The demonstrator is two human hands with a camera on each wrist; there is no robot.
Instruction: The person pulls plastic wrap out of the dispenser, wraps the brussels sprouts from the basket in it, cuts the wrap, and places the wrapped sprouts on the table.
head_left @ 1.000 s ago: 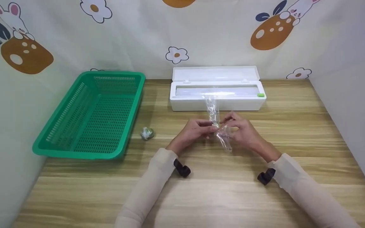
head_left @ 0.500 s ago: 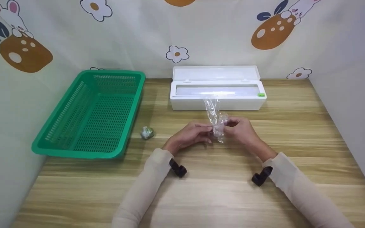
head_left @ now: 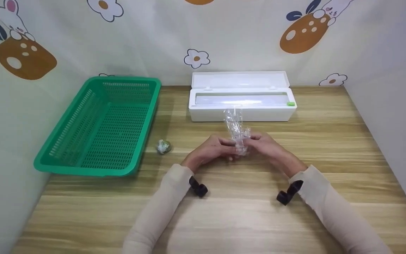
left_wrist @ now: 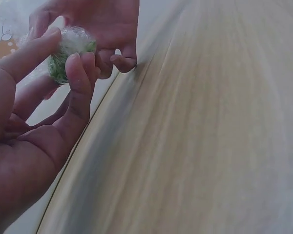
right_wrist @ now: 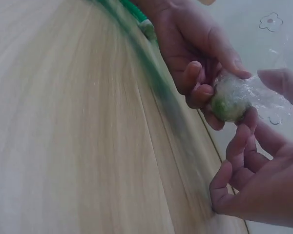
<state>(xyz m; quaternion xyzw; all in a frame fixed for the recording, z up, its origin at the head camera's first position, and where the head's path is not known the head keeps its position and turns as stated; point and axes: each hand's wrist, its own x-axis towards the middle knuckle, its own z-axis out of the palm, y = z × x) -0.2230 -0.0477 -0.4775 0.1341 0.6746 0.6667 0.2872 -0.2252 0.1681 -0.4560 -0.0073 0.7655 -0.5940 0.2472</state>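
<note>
A small round green fruit or vegetable (right_wrist: 223, 107), partly covered in crumpled cling film (head_left: 237, 135), is between both hands above the table. My left hand (head_left: 215, 150) grips it with curled fingers and thumb. Against its other side, my right hand (head_left: 268, 147) has bent fingers and pinches the loose film; in the right wrist view its thumb stands over the film. From the hands the clear strip runs back to the white cling film dispenser (head_left: 243, 114), whose lid is up. Another film-wrapped green ball (head_left: 163, 146) lies on the table left of the hands.
A green plastic basket (head_left: 150, 120) with slotted sides stands at the left. The dispenser has a small green slider (head_left: 290, 103) at its right end. Patterned cloth (head_left: 146, 42) hangs behind and beside the wooden table (head_left: 224, 218).
My right hand has turned and closed in on the left one, folding the film up around the green ball. The loose film tail below has drawn in. The dispenser and basket stay put.
</note>
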